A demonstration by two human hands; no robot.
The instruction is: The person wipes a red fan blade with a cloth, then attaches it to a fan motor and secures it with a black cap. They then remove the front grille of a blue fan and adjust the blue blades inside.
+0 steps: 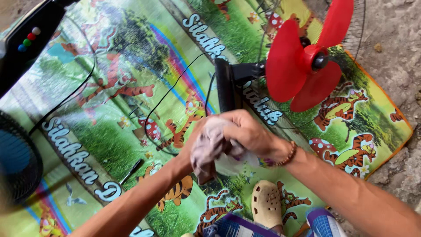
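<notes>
On a bright cartoon mat (109,145) over concrete, we clasp a greyish cloth (209,147) in both hands, right hand (247,134) fingers wrapped over it, left hand (193,145) gripping beneath, near the red fan blades (302,66).

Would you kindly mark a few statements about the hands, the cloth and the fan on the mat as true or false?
1. Both hands hold a crumpled cloth. True: the right hand grips it from above and the left hand is wrapped in it.
2. The fan blades are blue. False: they are red.
3. The blades are covered by a front grille. False: they are bare, with only a wire grille behind them.
4. A beaded bracelet sits on the right wrist. True.
5. A dark pen-like tool lies on the mat. True, left of the hands.
6. The mat is plain grey. False: it is printed with colourful cartoon tigers and grass.
</notes>
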